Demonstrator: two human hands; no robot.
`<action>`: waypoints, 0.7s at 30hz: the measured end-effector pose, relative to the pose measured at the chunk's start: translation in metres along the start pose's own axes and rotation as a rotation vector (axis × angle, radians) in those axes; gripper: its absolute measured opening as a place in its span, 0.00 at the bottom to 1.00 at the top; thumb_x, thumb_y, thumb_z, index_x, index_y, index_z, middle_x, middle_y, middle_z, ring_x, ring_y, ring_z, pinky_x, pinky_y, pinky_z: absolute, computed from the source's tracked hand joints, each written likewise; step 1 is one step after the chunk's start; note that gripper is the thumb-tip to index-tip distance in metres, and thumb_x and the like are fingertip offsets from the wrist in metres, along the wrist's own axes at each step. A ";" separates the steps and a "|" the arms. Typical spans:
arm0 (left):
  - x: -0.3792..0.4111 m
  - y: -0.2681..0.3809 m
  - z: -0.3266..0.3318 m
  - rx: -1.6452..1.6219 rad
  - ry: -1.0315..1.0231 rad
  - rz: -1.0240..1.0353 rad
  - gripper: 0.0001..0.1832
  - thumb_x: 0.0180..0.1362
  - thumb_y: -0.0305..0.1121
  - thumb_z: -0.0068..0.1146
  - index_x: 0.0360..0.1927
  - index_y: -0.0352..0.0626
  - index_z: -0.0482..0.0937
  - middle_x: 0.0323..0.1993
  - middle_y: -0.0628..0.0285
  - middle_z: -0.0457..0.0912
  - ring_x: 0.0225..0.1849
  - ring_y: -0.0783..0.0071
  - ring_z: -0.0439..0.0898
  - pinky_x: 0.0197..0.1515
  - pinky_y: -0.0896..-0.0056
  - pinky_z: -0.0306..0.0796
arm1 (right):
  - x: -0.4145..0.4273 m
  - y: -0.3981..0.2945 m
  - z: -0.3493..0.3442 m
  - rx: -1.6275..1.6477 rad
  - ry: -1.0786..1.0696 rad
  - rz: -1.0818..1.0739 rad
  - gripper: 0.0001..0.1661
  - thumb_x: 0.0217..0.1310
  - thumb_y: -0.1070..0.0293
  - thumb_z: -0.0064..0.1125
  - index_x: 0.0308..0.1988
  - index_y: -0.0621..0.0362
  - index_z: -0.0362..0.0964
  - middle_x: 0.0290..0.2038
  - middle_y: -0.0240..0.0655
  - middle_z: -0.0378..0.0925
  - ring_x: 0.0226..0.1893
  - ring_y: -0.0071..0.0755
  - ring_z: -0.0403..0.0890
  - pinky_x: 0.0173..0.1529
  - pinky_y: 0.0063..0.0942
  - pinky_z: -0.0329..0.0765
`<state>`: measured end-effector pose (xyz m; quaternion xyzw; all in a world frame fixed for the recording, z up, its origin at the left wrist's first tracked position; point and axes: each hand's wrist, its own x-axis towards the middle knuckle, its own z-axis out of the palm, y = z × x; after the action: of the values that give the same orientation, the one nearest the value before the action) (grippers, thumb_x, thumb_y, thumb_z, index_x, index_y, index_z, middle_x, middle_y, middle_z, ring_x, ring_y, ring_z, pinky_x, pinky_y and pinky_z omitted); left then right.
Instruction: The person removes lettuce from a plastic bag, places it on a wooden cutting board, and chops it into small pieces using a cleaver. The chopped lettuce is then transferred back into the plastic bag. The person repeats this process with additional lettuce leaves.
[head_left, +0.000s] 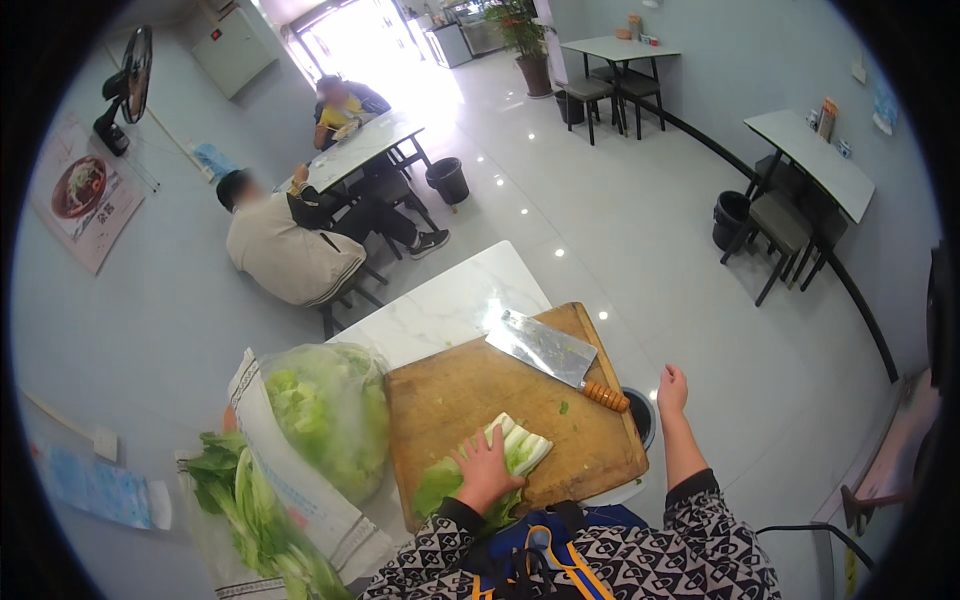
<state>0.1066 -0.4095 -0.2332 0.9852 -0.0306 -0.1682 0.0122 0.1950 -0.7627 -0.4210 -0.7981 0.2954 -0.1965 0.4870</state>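
My left hand (486, 469) rests with spread fingers on a bundle of leafy lettuce (529, 450), pressing it to the wooden cutting board (450, 397). The pale cut stem ends point to the upper right, and the green leaves lie under and left of the hand. A cleaver (544, 349) with a ribbed wooden handle lies flat on the board's upper right part, its handle by the right edge. Out past the board's right side, my right hand (673, 386) hangs in the air with fingers loosely curled, holding nothing visible and apart from the cleaver.
Left of the board stand a clear plastic bag of cut greens (330, 420) and a white woven sack (300, 480) with whole leafy heads (255, 510). The board lies on a marble-patterned table (457, 292). A bin (640, 416) is below its right edge. Two people sit at another table (360, 154).
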 end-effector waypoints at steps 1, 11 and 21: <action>-0.002 0.001 -0.003 -0.005 -0.023 -0.024 0.61 0.30 0.53 0.70 0.68 0.46 0.49 0.63 0.42 0.55 0.61 0.35 0.57 0.56 0.23 0.49 | -0.008 -0.037 -0.006 0.090 0.060 -0.105 0.18 0.60 0.59 0.49 0.44 0.59 0.74 0.39 0.42 0.77 0.37 0.43 0.77 0.45 0.36 0.73; -0.006 0.010 -0.005 -0.059 -0.104 -0.051 0.68 0.27 0.61 0.73 0.69 0.47 0.43 0.63 0.38 0.54 0.63 0.33 0.54 0.54 0.17 0.47 | -0.064 -0.164 0.008 -0.543 -0.572 -0.780 0.29 0.44 0.61 0.64 0.50 0.51 0.68 0.39 0.41 0.73 0.42 0.47 0.74 0.45 0.39 0.73; -0.016 0.011 0.007 0.074 0.027 -0.013 0.72 0.23 0.65 0.72 0.70 0.48 0.41 0.64 0.38 0.53 0.62 0.35 0.57 0.54 0.20 0.50 | -0.064 -0.172 0.040 -0.618 -0.625 -0.632 0.23 0.47 0.73 0.53 0.48 0.52 0.67 0.39 0.43 0.75 0.43 0.50 0.75 0.46 0.42 0.73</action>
<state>0.0888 -0.4198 -0.2339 0.9873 -0.0301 -0.1538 -0.0249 0.2191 -0.6332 -0.2866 -0.9746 -0.0740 0.0094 0.2113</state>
